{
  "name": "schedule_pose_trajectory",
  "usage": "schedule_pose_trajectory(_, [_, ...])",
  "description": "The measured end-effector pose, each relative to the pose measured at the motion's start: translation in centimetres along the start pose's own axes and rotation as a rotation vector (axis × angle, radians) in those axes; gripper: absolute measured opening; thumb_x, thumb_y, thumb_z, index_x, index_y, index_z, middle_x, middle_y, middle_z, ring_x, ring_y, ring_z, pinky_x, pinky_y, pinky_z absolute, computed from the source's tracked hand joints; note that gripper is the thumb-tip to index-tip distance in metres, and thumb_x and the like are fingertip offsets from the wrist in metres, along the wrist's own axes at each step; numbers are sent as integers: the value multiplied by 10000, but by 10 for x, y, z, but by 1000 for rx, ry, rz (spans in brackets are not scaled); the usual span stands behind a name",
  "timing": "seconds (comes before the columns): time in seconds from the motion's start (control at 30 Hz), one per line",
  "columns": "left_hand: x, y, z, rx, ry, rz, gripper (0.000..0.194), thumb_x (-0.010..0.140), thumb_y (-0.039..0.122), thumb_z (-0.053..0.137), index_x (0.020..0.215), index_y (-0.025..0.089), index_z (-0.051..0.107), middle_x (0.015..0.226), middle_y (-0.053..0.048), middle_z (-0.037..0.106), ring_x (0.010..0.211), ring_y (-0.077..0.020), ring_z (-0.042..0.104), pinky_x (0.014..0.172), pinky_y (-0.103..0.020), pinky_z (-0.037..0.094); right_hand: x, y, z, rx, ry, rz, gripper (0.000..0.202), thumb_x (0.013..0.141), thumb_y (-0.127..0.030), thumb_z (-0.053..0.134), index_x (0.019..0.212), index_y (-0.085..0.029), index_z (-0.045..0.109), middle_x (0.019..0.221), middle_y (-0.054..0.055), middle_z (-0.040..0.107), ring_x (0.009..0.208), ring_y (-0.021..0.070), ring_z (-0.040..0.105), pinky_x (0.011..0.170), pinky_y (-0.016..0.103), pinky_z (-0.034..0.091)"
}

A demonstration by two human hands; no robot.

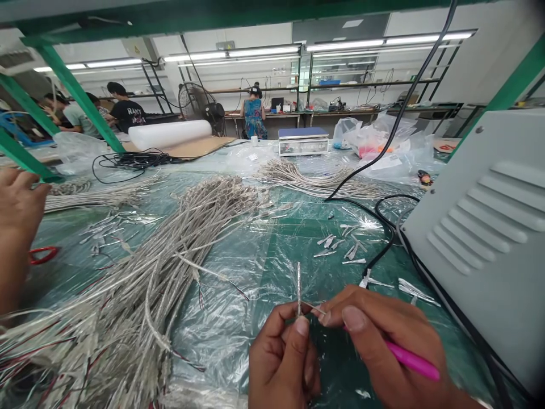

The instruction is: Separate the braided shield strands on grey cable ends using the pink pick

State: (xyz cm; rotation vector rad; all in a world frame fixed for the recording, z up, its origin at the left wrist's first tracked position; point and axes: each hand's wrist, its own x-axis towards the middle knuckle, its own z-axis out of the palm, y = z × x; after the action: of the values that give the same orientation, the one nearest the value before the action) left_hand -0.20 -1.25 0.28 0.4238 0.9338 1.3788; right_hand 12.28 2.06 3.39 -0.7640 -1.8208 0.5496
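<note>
My left hand [284, 355] is closed, pinching a silver braided cable [298, 284] between thumb and forefinger, its end pointing up. My right hand [383, 341] is wrapped round a slim tool with a pink handle [413, 360]; its working tip is hidden by my fingers. A thin pale strand [315, 309] runs from the cable to my right fingertips. Left of my hands lies a large bundle of silver cables [170, 255], some with dark and red wire ends bared. Small whitish scraps [351, 250] are scattered beyond my right hand.
A grey louvred machine housing [481, 227] stands close on the right, with black cords [389, 227] beside it. Another person's hand [21, 210] is at the left edge, near a red-handled tool [43, 255]. More cables [315, 177], a scale [303, 142] and plastic bags [383, 139] lie farther back.
</note>
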Motion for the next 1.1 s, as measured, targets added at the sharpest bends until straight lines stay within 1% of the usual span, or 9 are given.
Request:
schedule_pose_trajectory(0.23, [0, 0, 0, 28, 15, 3, 365, 706, 460, 793, 895, 162, 698, 400, 109, 341, 370, -26, 206, 362, -139, 207, 0, -2, 1, -3, 19, -35, 225, 905, -67, 456, 864, -195, 637, 730, 15, 676, 691, 137, 664, 620, 247, 523])
schedule_pose_trajectory(0.47, [1, 0, 0, 57, 10, -4, 366, 717, 460, 785, 903, 160, 687, 396, 107, 357, 364, -27, 212, 360, -143, 222, 2, -2, 2, 2, 16, -36, 236, 899, -54, 456, 855, -182, 648, 713, 11, 668, 574, 103, 591, 604, 244, 526])
schedule_pose_trajectory(0.57, [1, 0, 0, 43, 2, -1, 339, 731, 450, 778, 895, 170, 680, 397, 111, 350, 364, -24, 203, 363, -138, 207, 6, -5, 1, -29, 7, -91, 238, 871, -34, 465, 854, -171, 659, 659, 8, 653, 580, 112, 615, 583, 231, 530])
schedule_pose_trajectory(0.67, [0, -1, 0, 32, -28, -18, 307, 760, 441, 756, 885, 172, 679, 393, 114, 332, 366, -20, 184, 371, -134, 181, 8, -8, 0, -48, -13, -155, 267, 845, -9, 467, 893, -170, 674, 587, -8, 626, 622, 131, 661, 596, 218, 544])
schedule_pose_trajectory(0.73, [0, -2, -2, 29, -43, -12, 291, 784, 433, 733, 888, 167, 681, 392, 107, 347, 367, -26, 183, 368, -143, 178, 7, -8, 0, -51, 10, -147, 268, 855, -17, 456, 885, -173, 672, 600, -4, 637, 631, 134, 669, 591, 219, 546])
schedule_pose_trajectory(0.83, [0, -2, -3, 26, -50, 6, 277, 802, 416, 714, 898, 158, 684, 393, 93, 387, 360, -33, 192, 357, -156, 182, 6, -8, -1, -72, 48, -93, 247, 883, -49, 448, 830, -173, 655, 681, 27, 684, 629, 137, 673, 556, 229, 537])
schedule_pose_trajectory(1.1, [1, -1, -3, 20, -57, -1, 267, 808, 410, 710, 895, 158, 694, 392, 92, 387, 360, -31, 190, 356, -149, 194, 8, -12, 0, -85, 23, -71, 251, 890, -68, 440, 830, -198, 646, 704, 34, 716, 610, 147, 679, 518, 241, 534])
